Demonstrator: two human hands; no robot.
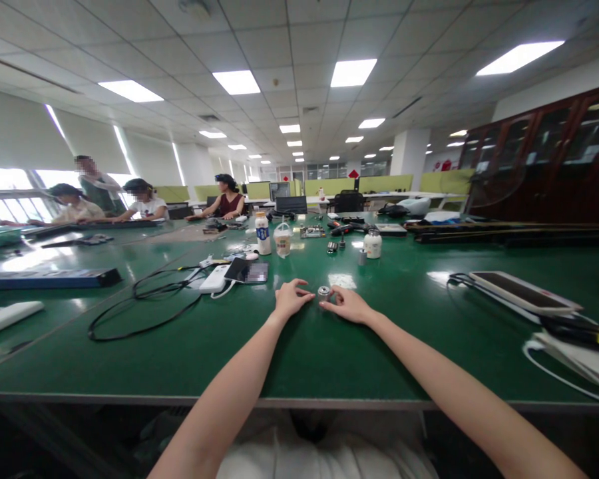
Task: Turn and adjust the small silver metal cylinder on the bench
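Note:
A small silvery metal cylinder (323, 293) with a ringed top stands upright on the green table (219, 359), between my two hands. From its right side, my right hand (348, 305) grips it, with the thumb in front and the index finger behind. My left hand (291, 299) is just left of the cylinder, its thumb and fingers apart and nothing held in them. Further back are another grey metal cylinder (362, 257) and small dark metal parts (332, 247).
A white jar (373, 244), a lidded cup (282, 239) and a bottle (263, 233) stand beyond my hands. To the left lie a black cable (144, 336), a white power bank (214, 279) and a phone (247, 271). Another phone (524, 293) is at right. Several people sit or stand at far left.

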